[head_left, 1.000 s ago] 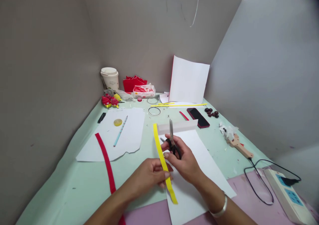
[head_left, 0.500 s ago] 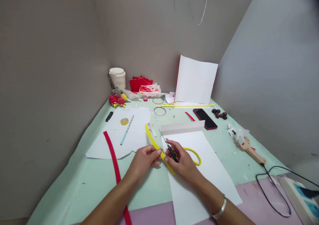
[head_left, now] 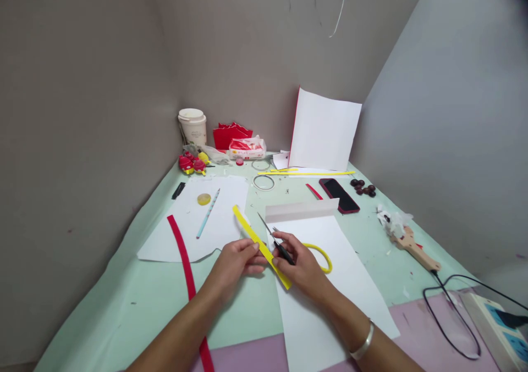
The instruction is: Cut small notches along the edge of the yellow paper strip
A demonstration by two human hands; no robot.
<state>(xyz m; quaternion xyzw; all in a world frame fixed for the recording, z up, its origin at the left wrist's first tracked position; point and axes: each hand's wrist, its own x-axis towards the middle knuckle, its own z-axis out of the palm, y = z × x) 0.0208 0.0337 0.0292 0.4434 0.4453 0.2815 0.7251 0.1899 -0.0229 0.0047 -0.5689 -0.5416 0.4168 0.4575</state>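
A narrow yellow paper strip [head_left: 247,230] slants between my hands, its upper end slightly curved. My left hand [head_left: 237,262] pinches it near the middle between thumb and fingers. My right hand [head_left: 303,265] is closed round a pair of scissors [head_left: 284,253] with a black grip and thin metal blades pointing up and left. Its thumb rests against the lower part of the strip. A yellow loop [head_left: 329,262] shows behind this hand; it looks like the scissors' handle. White paper [head_left: 342,300] with a folded-up far edge lies under my right hand.
A long red strip [head_left: 187,273] passes under my left forearm. Another white sheet [head_left: 160,245] carries a pencil [head_left: 209,212] and a tape roll [head_left: 203,199]. To the right are a phone [head_left: 340,195], a glue gun [head_left: 416,250], its cable and a power strip [head_left: 495,328]. A cup [head_left: 193,127] stands behind.
The upper end of the yellow strip has shifted a little left, and its face is turned more toward me. The scissors' blade has swung slightly left, away from the strip's edge.
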